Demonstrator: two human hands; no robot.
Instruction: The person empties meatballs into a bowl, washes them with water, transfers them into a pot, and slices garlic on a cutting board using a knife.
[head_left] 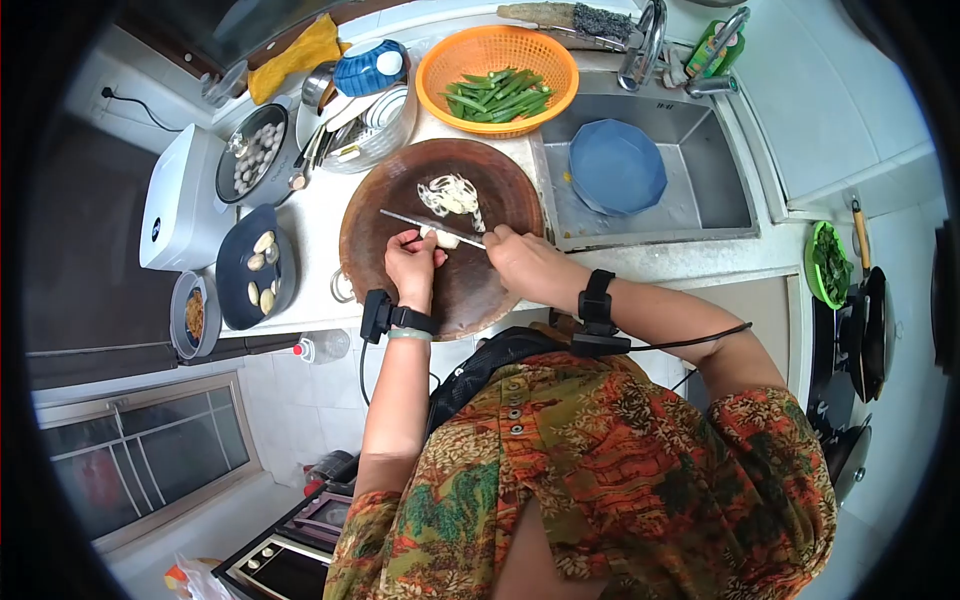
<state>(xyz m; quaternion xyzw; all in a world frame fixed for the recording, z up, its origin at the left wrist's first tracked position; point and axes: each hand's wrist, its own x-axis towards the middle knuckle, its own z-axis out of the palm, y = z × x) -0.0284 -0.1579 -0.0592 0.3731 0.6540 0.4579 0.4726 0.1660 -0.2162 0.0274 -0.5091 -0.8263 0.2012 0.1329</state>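
Note:
A round wooden cutting board (385, 195) lies on the counter in front of me. My left hand (411, 266) has its fingers curled on a pale, mushroom-like piece (441, 239) and presses it to the board. In my right hand (524, 264) is the handle of a kitchen knife (405, 217). Its blade runs across the board, over or against the far side of the pale piece; whether it is cutting in cannot be seen. Just beyond the blade sits a small heap of thin white slices (450, 194).
Left of the board stand a dark bowl (229, 284) with several pale oval pieces, a pot (284, 180) and a dish basket (400, 140). Behind is an orange colander (430, 85) of green pods. The sink (700, 215), holding a blue basin (618, 167), lies to the right.

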